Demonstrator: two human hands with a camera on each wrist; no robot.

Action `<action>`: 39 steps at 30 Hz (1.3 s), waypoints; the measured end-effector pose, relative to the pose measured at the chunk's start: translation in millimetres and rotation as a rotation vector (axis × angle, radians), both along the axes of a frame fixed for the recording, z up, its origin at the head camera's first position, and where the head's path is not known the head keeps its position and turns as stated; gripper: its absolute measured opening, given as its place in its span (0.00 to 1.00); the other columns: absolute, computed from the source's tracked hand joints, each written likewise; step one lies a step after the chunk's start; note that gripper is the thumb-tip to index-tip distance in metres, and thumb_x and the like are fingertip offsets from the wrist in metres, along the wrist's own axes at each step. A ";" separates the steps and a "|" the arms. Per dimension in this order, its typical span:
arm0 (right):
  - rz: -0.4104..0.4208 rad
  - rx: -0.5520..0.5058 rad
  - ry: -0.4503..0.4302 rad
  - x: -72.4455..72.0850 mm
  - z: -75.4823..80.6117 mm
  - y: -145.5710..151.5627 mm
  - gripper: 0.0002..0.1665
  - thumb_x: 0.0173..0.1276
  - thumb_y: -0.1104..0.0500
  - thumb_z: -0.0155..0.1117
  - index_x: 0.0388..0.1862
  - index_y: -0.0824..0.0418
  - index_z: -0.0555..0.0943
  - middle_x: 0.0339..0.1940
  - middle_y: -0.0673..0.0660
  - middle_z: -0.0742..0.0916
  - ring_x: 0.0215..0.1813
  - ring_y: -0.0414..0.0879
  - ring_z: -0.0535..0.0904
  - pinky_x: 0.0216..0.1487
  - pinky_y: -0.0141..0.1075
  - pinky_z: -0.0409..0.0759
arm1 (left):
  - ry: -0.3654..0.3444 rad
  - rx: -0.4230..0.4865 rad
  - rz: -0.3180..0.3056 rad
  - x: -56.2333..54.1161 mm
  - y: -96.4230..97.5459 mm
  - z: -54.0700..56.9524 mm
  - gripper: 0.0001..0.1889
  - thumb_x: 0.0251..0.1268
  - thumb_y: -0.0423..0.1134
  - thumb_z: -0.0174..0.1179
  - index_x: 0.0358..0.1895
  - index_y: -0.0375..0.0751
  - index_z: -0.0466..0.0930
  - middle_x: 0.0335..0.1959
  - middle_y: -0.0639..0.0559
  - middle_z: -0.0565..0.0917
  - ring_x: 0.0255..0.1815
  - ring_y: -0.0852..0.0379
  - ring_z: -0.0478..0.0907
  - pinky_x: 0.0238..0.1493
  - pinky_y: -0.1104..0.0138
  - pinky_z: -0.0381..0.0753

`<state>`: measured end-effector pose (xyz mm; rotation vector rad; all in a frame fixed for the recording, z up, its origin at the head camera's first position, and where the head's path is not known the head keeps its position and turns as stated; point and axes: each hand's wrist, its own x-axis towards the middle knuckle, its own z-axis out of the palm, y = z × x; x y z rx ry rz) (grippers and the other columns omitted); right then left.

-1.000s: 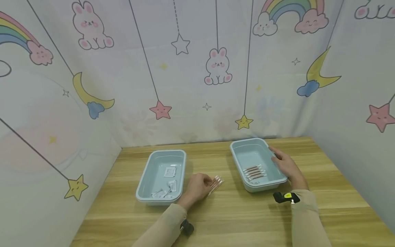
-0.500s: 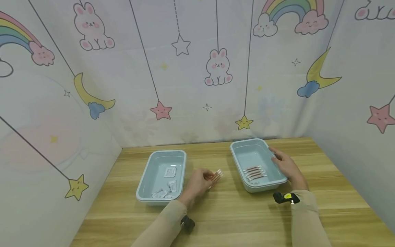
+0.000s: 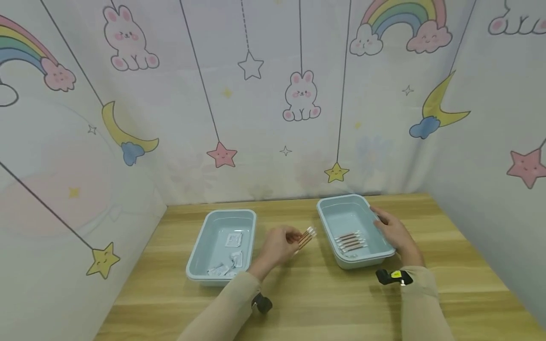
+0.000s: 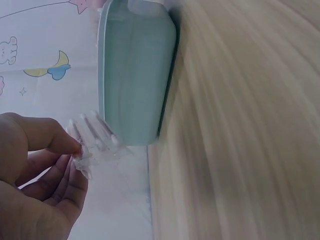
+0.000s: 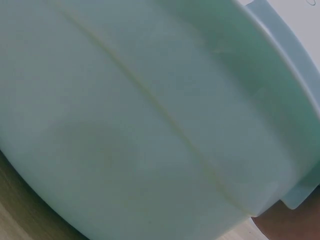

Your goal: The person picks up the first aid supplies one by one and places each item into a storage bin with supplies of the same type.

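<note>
In the head view my left hand (image 3: 276,247) pinches a clear pack of brown-stemmed cotton swabs (image 3: 306,238) between thumb and fingers, over the table between two light-blue basins. The left wrist view shows the wrapper of the swab pack (image 4: 95,135) sticking out past the fingertips. My right hand (image 3: 397,236) holds the right edge of the right basin (image 3: 347,208), thumb at the rim and fingers along the outside. Inside that basin lies a similar swab pack (image 3: 350,240). The basin's outer wall (image 5: 140,150) fills most of the right wrist view.
The left basin (image 3: 221,214) holds several small white sachets (image 3: 233,240). Both basins stand on a wood-grain table (image 3: 332,303). A fabric wall (image 3: 260,123) with printed rabbits and stars closes off the back and sides.
My left hand has lifted the swab pack off the table and carried it a little to the right, towards the right basin. The right hand stays on its basin.
</note>
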<state>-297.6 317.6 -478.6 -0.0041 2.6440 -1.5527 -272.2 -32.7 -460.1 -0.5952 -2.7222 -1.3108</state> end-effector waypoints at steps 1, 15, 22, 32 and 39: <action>0.002 -0.001 -0.001 0.8 -0.5 -0.6 0.32 0.79 0.57 0.43 0.79 0.54 0.54 0.78 0.69 0.58 0.76 0.67 0.54 0.70 0.61 0.62 | -0.001 0.003 -0.010 -0.2 0.8 1.8 0.10 0.50 0.25 0.63 0.37 0.36 0.87 0.30 0.49 0.87 0.28 0.63 0.80 0.31 0.75 0.81; 0.005 0.000 0.017 1.0 -0.5 -2.8 0.32 0.79 0.58 0.43 0.79 0.55 0.54 0.77 0.70 0.59 0.75 0.68 0.57 0.68 0.60 0.66 | 0.063 -0.034 -0.092 -6.3 21.8 24.9 0.11 0.56 0.27 0.61 0.41 0.40 0.87 0.32 0.51 0.87 0.29 0.64 0.79 0.32 0.76 0.80; -0.003 0.011 0.017 0.3 -1.6 -1.3 0.32 0.78 0.59 0.43 0.79 0.55 0.55 0.77 0.69 0.59 0.76 0.68 0.56 0.70 0.61 0.64 | 0.084 -0.039 -0.109 -7.4 31.1 30.1 0.09 0.59 0.30 0.63 0.41 0.41 0.88 0.32 0.52 0.87 0.29 0.65 0.79 0.33 0.77 0.79; -0.003 0.022 0.034 0.1 -1.7 -0.2 0.31 0.78 0.59 0.44 0.78 0.56 0.55 0.77 0.70 0.59 0.76 0.68 0.55 0.70 0.62 0.62 | 0.083 0.003 -0.123 -11.3 43.6 24.8 0.10 0.58 0.28 0.62 0.42 0.39 0.87 0.34 0.53 0.87 0.31 0.66 0.79 0.33 0.78 0.80; 0.008 0.030 0.034 0.2 -0.2 -0.9 0.32 0.78 0.59 0.44 0.78 0.56 0.55 0.77 0.71 0.60 0.75 0.69 0.57 0.69 0.61 0.65 | 0.068 0.000 -0.127 -11.8 46.1 26.7 0.10 0.58 0.29 0.63 0.42 0.38 0.87 0.35 0.52 0.87 0.31 0.67 0.80 0.34 0.79 0.80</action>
